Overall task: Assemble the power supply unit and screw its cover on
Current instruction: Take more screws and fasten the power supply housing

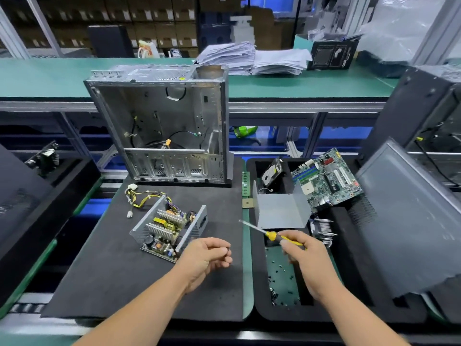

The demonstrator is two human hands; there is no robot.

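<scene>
Lying open, one supply [169, 229] is seen; one screw [228, 250] is pinched by the left hand [208, 257], one screwdriver [269, 234] gripped by the right hand [303, 258].

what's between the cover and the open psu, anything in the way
Nothing visible blocks it. The cover stands in the tray on the right; the psu lies open on the mat to its left. Only bare mat lies between, with the screwdriver in the right hand hovering above that gap.
</scene>
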